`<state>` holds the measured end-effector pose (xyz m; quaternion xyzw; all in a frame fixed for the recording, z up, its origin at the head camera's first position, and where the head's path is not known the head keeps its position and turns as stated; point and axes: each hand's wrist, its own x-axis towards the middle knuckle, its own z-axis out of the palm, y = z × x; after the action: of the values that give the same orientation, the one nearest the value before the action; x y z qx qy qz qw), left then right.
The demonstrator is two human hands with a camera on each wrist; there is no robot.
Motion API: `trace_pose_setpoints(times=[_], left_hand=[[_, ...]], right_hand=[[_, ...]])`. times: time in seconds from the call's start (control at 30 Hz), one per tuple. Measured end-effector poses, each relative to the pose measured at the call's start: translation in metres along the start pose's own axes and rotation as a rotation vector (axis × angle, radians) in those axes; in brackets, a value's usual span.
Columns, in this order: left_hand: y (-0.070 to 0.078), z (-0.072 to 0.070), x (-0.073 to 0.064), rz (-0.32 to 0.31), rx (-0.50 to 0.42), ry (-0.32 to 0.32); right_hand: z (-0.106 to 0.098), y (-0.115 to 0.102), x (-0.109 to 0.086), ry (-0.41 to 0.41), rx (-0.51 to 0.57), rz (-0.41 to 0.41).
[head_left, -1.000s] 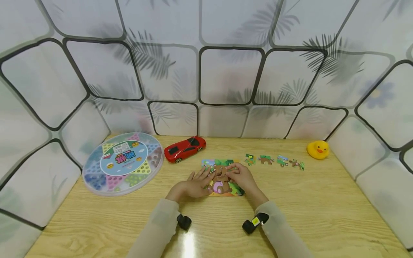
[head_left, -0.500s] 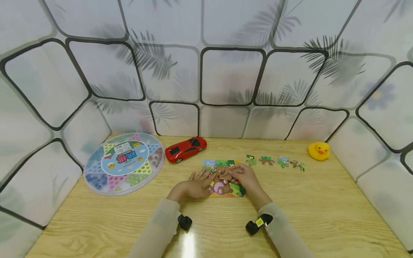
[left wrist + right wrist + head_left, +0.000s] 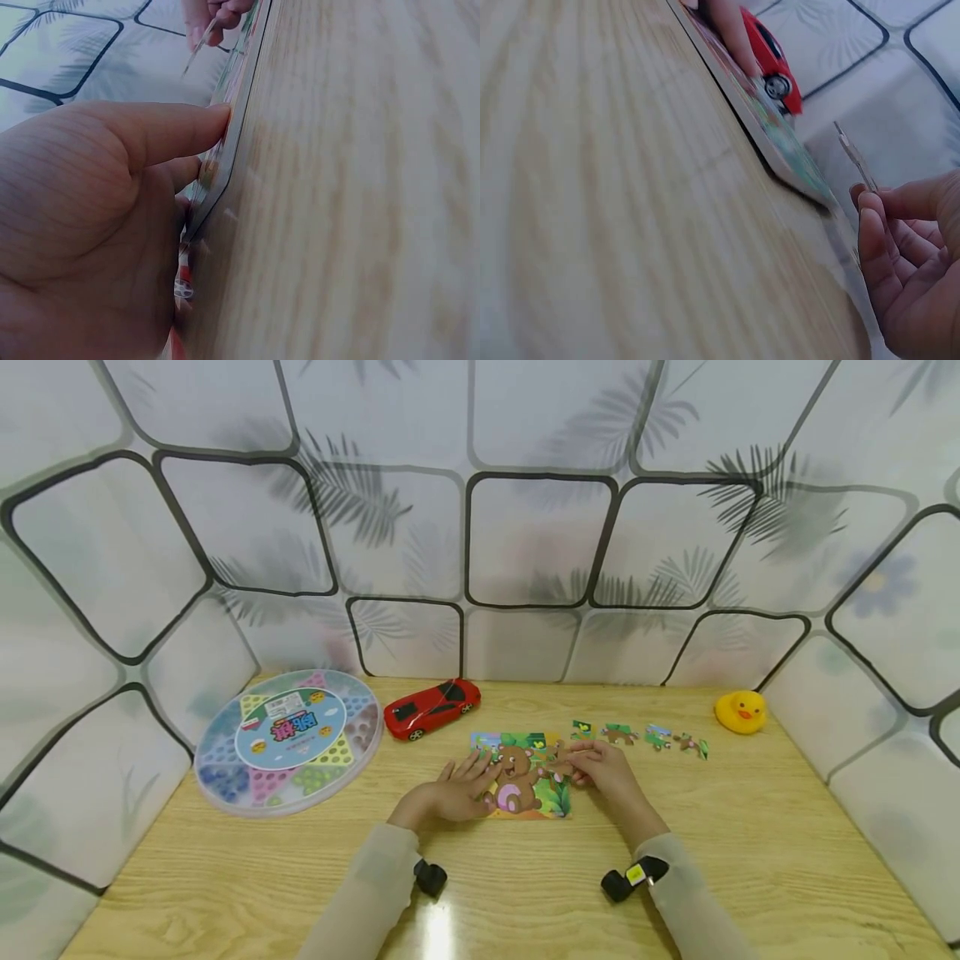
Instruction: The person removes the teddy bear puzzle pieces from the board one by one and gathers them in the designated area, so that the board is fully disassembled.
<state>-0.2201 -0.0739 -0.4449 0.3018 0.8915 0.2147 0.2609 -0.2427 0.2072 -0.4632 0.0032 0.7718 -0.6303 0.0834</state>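
Note:
A puzzle board with a brown bear picture lies flat on the table in the head view. My left hand rests on its left side with fingers spread; in the left wrist view the thumb touches the board's edge. My right hand, over the board's right edge, pinches a brown puzzle piece between thumb and fingers. Seen edge-on in the right wrist view, that thin piece is raised above the board. The bear's face shows uncovered.
Several loose puzzle pieces lie in a row right of the board. Behind it sits a red toy car. A round game board occupies the left, and a yellow rubber duck the far right. A patterned backdrop encloses the table.
My right hand has moved right, carrying the brown piece away from the bear's face toward the board's right edge. My left hand has stayed put.

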Motion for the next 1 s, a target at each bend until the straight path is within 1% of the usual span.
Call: trace_pose_setpoints(times=[0.1, 0.17, 0.27, 0.43, 0.5, 0.6, 0.67, 0.73, 0.83, 1.0], left_hand=[[0.000, 0.000, 0.000, -0.002, 0.006, 0.004], [0.002, -0.001, -0.001, -0.018, 0.008, -0.002], [0.002, 0.000, 0.000, -0.024, -0.001, -0.002], [0.001, 0.002, 0.000, -0.015, -0.003, -0.005], [0.001, 0.002, 0.001, -0.011, 0.003, -0.005], [0.001, 0.001, 0.001, -0.010, 0.015, -0.004], [0.001, 0.000, 0.001, -0.013, 0.023, -0.002], [0.001, 0.000, 0.001, -0.017, 0.028, -0.013], [0.002, -0.001, 0.001, -0.018, 0.017, -0.009], [0.003, 0.000, 0.000, -0.015, 0.007, 0.006]], right_hand=[[-0.014, 0.001, -0.001, 0.017, -0.014, 0.001], [-0.022, 0.002, -0.001, 0.034, -0.020, 0.006], [-0.033, 0.005, -0.002, 0.059, -0.045, 0.006], [-0.049, 0.009, -0.005, 0.096, -0.107, 0.003], [-0.054, 0.011, -0.005, 0.105, -0.107, 0.009], [-0.058, 0.014, -0.004, 0.113, -0.092, 0.016], [-0.059, 0.016, -0.002, 0.110, -0.095, 0.014], [-0.059, 0.016, -0.001, 0.107, -0.109, 0.014], [-0.060, 0.016, 0.000, 0.101, -0.135, 0.012], [-0.060, 0.017, 0.002, 0.117, -0.134, 0.014]])
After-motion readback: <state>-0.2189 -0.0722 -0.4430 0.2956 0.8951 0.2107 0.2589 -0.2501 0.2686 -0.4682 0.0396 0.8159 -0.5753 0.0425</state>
